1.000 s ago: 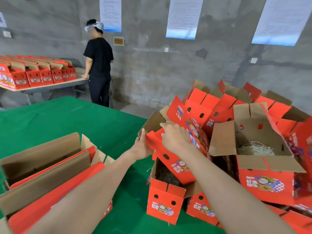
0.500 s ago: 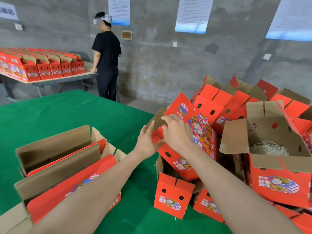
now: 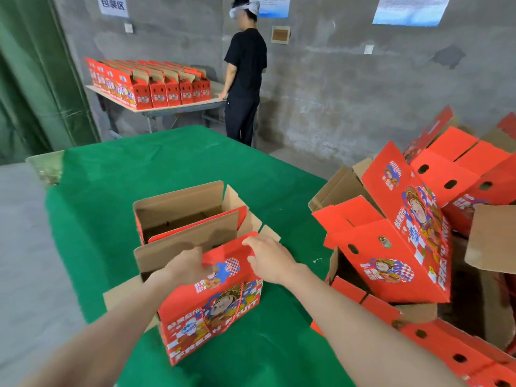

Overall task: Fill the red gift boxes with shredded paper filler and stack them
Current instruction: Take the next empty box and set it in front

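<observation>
A red gift box [image 3: 215,311] with a cartoon print stands open on the green table [image 3: 117,177] right in front of me. My left hand [image 3: 187,265] grips its raised red front flap from the left. My right hand [image 3: 268,258] pinches the same flap at its upper right corner. Just behind it stands a second open gift box [image 3: 178,208], its brown inside showing. No shredded paper is visible in either box.
A loose pile of open red boxes [image 3: 405,247] fills the right side, one leaning over. At the back a person [image 3: 243,71] stands at a table with a row of red boxes [image 3: 148,85]. Grey floor lies left of the green table.
Both hands have left the tilted box in the right pile and come left to the near box on the table. The view has swung left.
</observation>
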